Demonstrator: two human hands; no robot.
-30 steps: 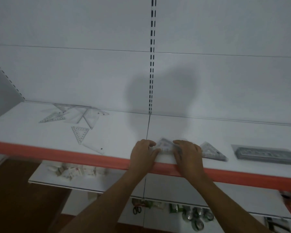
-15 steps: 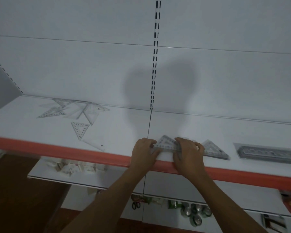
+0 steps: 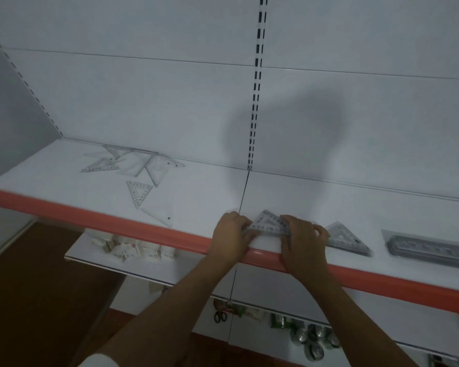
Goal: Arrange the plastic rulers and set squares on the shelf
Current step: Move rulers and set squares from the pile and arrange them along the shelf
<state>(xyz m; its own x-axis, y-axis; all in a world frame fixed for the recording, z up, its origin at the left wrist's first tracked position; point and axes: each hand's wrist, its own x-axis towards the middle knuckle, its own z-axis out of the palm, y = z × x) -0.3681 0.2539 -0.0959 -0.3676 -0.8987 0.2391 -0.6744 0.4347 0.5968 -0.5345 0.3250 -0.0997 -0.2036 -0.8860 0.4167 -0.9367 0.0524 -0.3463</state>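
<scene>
A stack of clear set squares [image 3: 269,223] sits near the front edge of the white shelf [image 3: 210,197], just right of the seam between its two panels. The left hand [image 3: 232,233] presses its fingertips against the stack's left corner, and the right hand [image 3: 302,239] covers its right end, fingers curled over the top; both hands hold the stack between them, wrists resting over the orange front strip [image 3: 90,218].

Just to the right, touching or nearly touching the right hand, lies a second pile of set squares [image 3: 347,238], flat on the shelf. Further right is a dark pack of rulers [image 3: 432,249] in clear wrapping, lying lengthwise along the shelf.

Well to the left, loose set squares are scattered: one small triangle [image 3: 139,192] on its own, a faint clear one [image 3: 158,215] nearer the front edge, and a jumble of overlapping triangles [image 3: 133,162] against the back wall.

A slotted upright [image 3: 257,83] runs up the back panel above the seam. Below, a lower shelf carries small white boxes [image 3: 133,250], scissors [image 3: 220,316] and rolls of tape [image 3: 316,340].
</scene>
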